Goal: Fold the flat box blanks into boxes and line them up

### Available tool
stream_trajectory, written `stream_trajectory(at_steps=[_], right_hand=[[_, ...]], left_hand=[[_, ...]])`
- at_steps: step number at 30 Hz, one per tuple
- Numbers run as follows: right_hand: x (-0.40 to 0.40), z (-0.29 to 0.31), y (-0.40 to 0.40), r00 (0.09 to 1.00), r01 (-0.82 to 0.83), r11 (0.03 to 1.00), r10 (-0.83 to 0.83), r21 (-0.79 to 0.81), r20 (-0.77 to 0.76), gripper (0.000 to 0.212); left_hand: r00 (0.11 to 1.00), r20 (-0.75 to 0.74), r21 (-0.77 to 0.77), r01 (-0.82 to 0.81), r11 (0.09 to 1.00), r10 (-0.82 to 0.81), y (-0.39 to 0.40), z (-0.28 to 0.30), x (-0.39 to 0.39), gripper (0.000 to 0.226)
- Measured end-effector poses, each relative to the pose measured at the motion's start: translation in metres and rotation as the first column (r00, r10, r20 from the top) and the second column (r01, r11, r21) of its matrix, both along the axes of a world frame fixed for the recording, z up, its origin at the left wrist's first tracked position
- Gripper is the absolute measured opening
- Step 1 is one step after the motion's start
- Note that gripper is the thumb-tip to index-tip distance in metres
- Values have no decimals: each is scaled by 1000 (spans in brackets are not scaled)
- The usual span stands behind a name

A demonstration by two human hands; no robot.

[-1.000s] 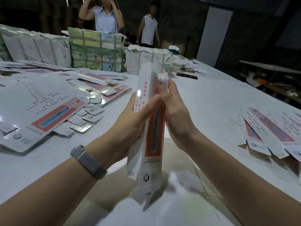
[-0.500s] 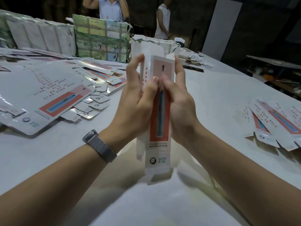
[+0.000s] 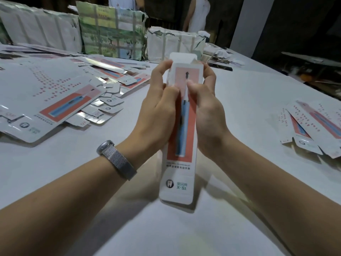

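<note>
- The left hand (image 3: pixel 158 106) and right hand (image 3: pixel 204 108) both grip one long toothbrush box (image 3: pixel 181 137) above the white table (image 3: pixel 239 93), thumbs pinching its printed front, fingers curled behind its sides.
- Progress looks early: this box is formed into a sleeve, but its top flap (image 3: pixel 181 57) stands open; a heap of flat blanks (image 3: pixel 60 100) waits left, a few folded boxes (image 3: pixel 313 124) lie right.
- The box's long axis runs away from the person, open flap at the far end.

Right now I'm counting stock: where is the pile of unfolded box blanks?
In the head view, the pile of flat blanks lies on the table's left side, left of the left hand, before the wrapped bundles.
</note>
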State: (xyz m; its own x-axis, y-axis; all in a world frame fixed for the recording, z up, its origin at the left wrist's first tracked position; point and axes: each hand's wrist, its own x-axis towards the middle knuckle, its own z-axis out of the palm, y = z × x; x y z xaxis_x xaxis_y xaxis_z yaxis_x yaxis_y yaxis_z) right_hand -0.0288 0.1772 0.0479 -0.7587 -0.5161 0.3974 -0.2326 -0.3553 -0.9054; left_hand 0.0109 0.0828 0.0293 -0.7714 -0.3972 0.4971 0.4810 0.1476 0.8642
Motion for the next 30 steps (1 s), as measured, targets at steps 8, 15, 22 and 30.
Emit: stream_trajectory(at_steps=[8, 15, 22, 30], right_hand=[[-10, -11, 10, 997, -34, 999, 32, 31, 69, 18], [-15, -16, 19, 996, 80, 997, -81, 19, 39, 16], [-16, -15, 20, 994, 104, 994, -104, -11, 29, 13], [-27, -8, 24, 997, 63, 996, -60, -64, 57, 25]], left_hand=[[995, 14, 1, 97, 995, -97, 2, -2, -1, 18], [982, 82, -10, 174, 985, -173, 9, -5, 3, 19], [970, 120, 15, 212, 977, -212, 10, -5, 6, 15], [960, 170, 33, 220, 975, -222, 8, -7, 8, 17]])
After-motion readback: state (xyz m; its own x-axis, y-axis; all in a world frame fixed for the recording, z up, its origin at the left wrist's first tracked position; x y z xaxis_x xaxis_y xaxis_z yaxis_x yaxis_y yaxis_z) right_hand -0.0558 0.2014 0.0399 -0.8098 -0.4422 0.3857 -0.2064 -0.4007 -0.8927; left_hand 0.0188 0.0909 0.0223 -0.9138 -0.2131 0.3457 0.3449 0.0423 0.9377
